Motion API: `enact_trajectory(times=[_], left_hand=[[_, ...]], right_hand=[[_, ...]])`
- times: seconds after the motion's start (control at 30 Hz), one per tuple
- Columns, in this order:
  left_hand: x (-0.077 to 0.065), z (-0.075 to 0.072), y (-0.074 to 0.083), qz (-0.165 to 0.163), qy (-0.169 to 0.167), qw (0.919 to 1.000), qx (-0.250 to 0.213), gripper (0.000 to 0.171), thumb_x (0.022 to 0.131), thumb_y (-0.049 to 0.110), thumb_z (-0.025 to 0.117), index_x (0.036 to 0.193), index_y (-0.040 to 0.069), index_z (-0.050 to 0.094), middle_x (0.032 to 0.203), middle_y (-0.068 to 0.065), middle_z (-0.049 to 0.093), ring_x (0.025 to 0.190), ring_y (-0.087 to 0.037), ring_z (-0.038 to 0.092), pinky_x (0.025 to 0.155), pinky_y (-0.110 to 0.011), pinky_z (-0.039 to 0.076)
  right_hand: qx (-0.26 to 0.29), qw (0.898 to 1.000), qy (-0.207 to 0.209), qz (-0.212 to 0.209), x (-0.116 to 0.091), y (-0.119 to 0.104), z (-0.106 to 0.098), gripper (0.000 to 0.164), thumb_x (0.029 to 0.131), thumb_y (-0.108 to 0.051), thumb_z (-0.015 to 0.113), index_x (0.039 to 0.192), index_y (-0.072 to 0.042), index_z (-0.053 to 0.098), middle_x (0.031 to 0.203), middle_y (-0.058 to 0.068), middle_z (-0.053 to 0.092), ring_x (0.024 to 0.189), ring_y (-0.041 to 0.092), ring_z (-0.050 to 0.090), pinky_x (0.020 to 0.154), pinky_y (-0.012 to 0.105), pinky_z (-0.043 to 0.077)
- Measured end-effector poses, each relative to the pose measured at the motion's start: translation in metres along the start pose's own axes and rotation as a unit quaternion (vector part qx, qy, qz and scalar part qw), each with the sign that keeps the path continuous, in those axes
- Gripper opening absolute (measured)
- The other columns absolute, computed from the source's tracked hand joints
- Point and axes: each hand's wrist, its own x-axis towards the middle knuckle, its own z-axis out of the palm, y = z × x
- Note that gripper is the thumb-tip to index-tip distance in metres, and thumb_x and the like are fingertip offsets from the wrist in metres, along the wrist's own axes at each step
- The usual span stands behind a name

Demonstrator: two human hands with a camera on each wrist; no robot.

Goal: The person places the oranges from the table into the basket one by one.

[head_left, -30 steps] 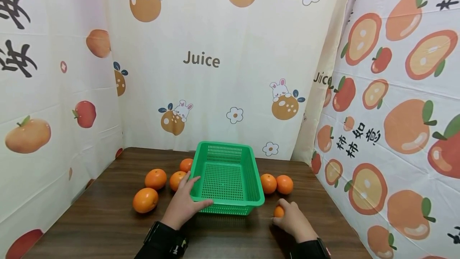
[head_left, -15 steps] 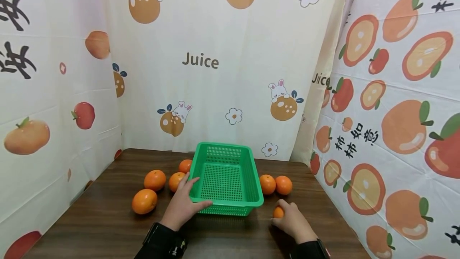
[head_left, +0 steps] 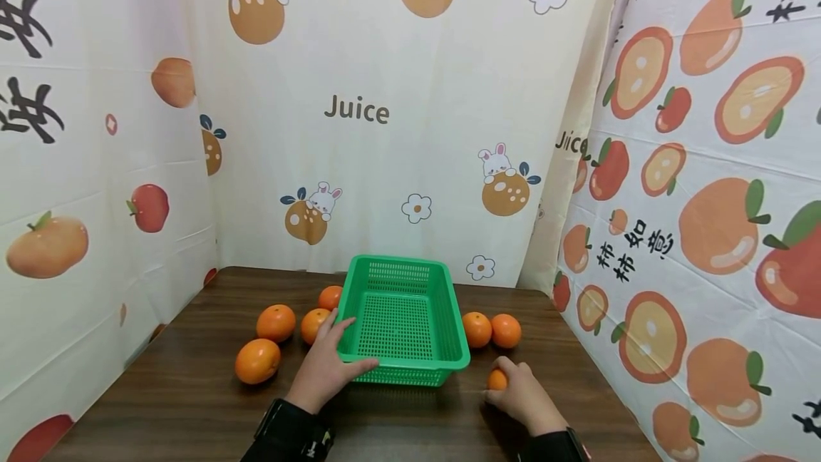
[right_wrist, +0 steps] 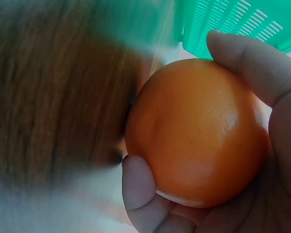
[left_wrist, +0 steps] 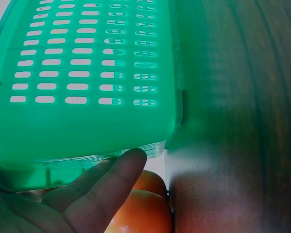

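Observation:
A green plastic basket (head_left: pixel 398 323) with slotted walls stands on the table. My left hand (head_left: pixel 323 369) rests at its near left corner, thumb laid across the front rim and fingers along the left side. In the left wrist view, straight fingers (left_wrist: pixel 104 191) lie against the basket wall (left_wrist: pixel 82 128). To the right of the basket, my right hand (head_left: pixel 522 392) grips an orange (head_left: pixel 497 379) low over the table. The right wrist view has this orange (right_wrist: pixel 198 133) between the thumb and curled fingers.
Several oranges (head_left: pixel 258 361) sit left of the basket, the nearest ones close to my left hand. Two oranges (head_left: pixel 507 331) stand side by side at its right. Printed curtains (head_left: pixel 385 162) border the brown table (head_left: pixel 398 426) at the back and both sides.
The head view has shifted slightly. Both hands, the basket and the oranges keep their places.

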Motion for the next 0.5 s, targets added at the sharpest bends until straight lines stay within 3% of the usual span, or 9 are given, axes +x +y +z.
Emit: enact_trajectory(times=[0.5], left_hand=[[-0.0012, 0.0, -0.001, 0.005, 0.005, 1.0, 0.007, 0.106, 0.076, 0.074, 0.084, 0.16, 0.019, 0.049, 0.178, -0.017, 0.018, 0.156, -0.048, 0.035, 0.112, -0.069, 0.046]], right_hand=[[0.015, 1.0, 0.007, 0.001, -0.0034, 0.0001, -0.0005, 0.05, 0.078, -0.024, 0.091, 0.12, -0.013, 0.067, 0.107, 0.02, 0.054, 0.083, 0.027, 0.06, 0.069, 0.039, 0.051]])
